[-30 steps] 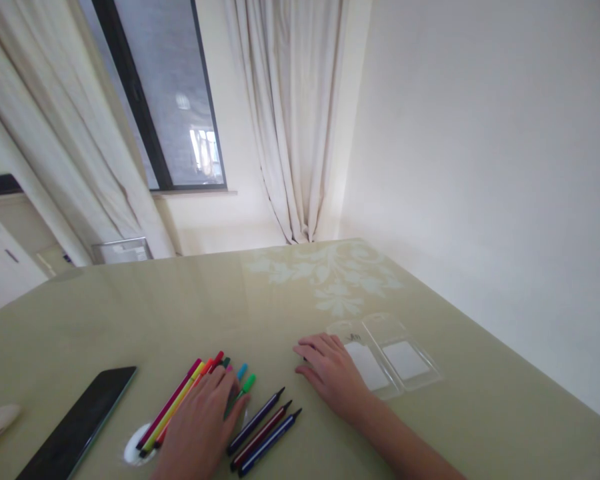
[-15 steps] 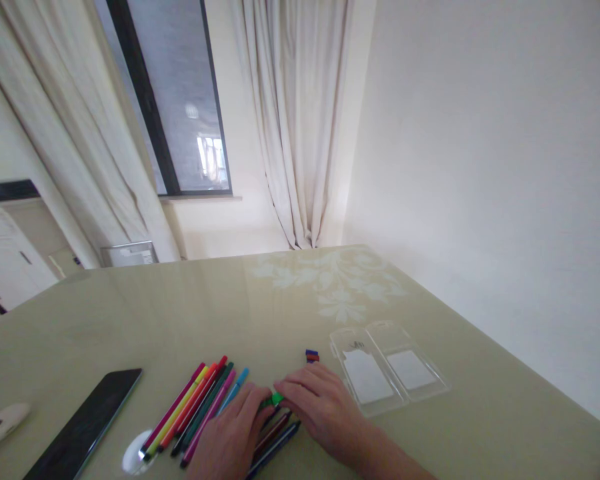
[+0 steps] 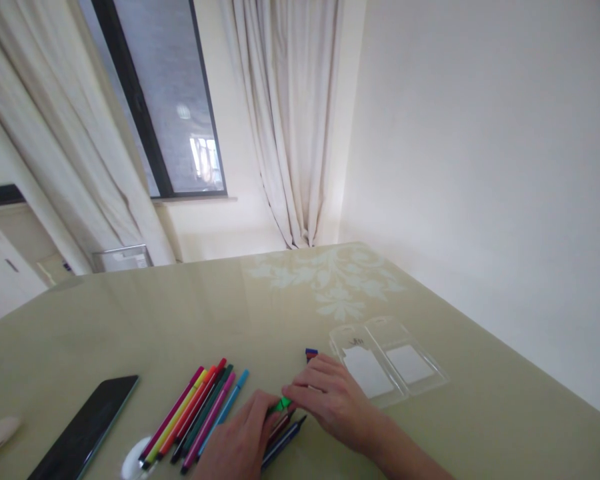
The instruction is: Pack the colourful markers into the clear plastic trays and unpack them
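Fingers of left hand [image 3: 241,435] and right hand [image 3: 339,401] pinch a green pen [image 3: 283,404] at six o'clock, likely light, stiff, best held mid-barrel.

Two hands meet over a pale green table [image 3: 180,320]: the left hand [image 3: 243,433] grips a green pen [image 3: 282,405], and the right hand's fingertips pinch its bright end. Uncapped dark pens [image 3: 283,445] lie partly hidden below. To the left, a slanted row of coloured pens [image 3: 200,420] lies near a black phone [image 3: 83,427]. Small caps [image 3: 311,354] lie just beyond the right hand; beside it, two clear plastic holders [image 3: 370,373] contain white cards. Behind the table, pale curtains [image 3: 300,120] flank a dark-framed window [image 3: 165,100].
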A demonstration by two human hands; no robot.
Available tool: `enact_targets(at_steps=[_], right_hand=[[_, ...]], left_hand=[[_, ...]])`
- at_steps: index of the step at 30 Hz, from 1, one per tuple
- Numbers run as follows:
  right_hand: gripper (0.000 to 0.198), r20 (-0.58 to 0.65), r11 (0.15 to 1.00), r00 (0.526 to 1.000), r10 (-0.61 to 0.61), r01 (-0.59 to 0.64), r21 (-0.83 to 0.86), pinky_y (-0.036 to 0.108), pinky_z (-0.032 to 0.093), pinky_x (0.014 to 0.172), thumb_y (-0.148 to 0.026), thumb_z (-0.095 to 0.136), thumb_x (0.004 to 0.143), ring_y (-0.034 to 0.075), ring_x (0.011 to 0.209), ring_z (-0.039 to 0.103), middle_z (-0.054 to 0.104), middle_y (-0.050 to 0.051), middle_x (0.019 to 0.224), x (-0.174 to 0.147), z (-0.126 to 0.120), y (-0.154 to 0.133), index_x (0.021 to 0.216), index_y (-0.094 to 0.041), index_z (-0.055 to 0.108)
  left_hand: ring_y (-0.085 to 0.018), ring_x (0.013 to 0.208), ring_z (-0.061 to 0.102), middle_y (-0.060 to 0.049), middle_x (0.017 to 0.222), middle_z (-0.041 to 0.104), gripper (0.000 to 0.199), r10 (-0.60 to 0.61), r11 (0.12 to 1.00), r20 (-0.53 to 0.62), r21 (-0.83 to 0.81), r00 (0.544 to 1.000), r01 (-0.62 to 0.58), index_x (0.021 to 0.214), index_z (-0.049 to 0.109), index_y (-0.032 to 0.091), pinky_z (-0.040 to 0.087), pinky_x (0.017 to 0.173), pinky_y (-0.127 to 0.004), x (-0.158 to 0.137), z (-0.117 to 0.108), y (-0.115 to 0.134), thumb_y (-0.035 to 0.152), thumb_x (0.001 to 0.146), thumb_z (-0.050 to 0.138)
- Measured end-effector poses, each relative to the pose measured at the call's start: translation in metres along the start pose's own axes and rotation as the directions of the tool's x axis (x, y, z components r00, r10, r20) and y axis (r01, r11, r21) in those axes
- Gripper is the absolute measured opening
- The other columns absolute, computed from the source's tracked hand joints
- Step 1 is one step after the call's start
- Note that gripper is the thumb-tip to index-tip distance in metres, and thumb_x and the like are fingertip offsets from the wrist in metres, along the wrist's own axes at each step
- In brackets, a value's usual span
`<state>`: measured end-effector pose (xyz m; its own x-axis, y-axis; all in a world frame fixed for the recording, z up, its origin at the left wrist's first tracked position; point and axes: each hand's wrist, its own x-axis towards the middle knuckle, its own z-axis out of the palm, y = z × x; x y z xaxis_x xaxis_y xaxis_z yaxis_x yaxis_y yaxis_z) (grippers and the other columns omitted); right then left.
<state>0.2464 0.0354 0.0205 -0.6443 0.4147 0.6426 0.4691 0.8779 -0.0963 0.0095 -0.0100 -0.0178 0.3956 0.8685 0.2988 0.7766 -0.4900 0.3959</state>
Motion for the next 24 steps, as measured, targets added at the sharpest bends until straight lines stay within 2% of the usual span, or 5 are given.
enact_targets(at_steps=[3,6,10,19,24], right_hand=[[0.022,-0.114,0.989,0.983,0.146,-0.146,0.005,0.030,0.050,0.078,-0.027,0.054,0.105,0.016,0.083,0.065,0.076,0.004,0.091,-0.008,-0.013,0.025,0.108,-0.024,0.075],[0.025,-0.225,0.914,0.886,0.405,-0.399,0.072,0.032,0.054,0.080,-0.034,0.055,0.104,0.020,0.088,0.068,0.076,0.007,0.095,-0.017,-0.022,0.050,0.107,-0.025,0.078],[0.020,-0.005,0.821,0.821,0.571,-0.571,-0.001,0.030,0.051,0.078,-0.033,0.062,0.100,0.020,0.089,0.066,0.071,0.005,0.094,-0.018,-0.014,0.048,0.097,-0.025,0.080],[0.005,0.313,0.774,0.710,0.631,-0.607,-0.182,0.034,0.043,0.091,-0.020,0.069,0.093,0.023,0.101,0.062,0.070,0.003,0.102,-0.010,0.006,0.022,0.097,-0.023,0.071],[0.007,0.297,0.769,0.710,0.638,-0.604,-0.209,0.034,0.044,0.091,-0.020,0.068,0.093,0.023,0.103,0.061,0.069,0.005,0.105,-0.010,0.007,0.025,0.099,-0.022,0.070]], left_hand=[[-0.016,0.067,0.075,0.002,0.086,0.076,0.025,-0.103,0.993,-0.021,0.053,0.994,0.104,0.100,0.061,0.029,0.053,0.054,-0.021,-0.004,-0.001,-0.011,0.033,0.107,0.037],[-0.018,0.078,0.076,-0.002,0.094,0.076,0.026,-0.156,0.985,-0.136,0.048,0.978,0.164,0.105,0.061,0.027,0.059,0.065,-0.026,-0.004,-0.001,-0.020,0.037,0.106,0.037],[-0.020,0.103,0.074,-0.004,0.110,0.075,0.025,0.021,0.997,-0.234,0.080,0.972,-0.002,0.113,0.064,0.029,0.061,0.085,-0.031,-0.001,0.000,-0.020,0.035,0.104,0.041],[-0.020,0.093,0.073,-0.002,0.099,0.074,0.021,-0.024,0.995,-0.042,0.095,0.999,0.027,0.099,0.070,0.029,0.060,0.085,-0.032,-0.002,-0.001,-0.017,0.036,0.101,0.050],[-0.030,0.109,0.068,-0.009,0.109,0.073,0.033,-0.205,0.940,-0.205,0.232,0.957,0.251,0.100,0.070,0.025,0.056,0.094,-0.047,-0.003,-0.007,-0.041,0.049,0.099,0.047]])
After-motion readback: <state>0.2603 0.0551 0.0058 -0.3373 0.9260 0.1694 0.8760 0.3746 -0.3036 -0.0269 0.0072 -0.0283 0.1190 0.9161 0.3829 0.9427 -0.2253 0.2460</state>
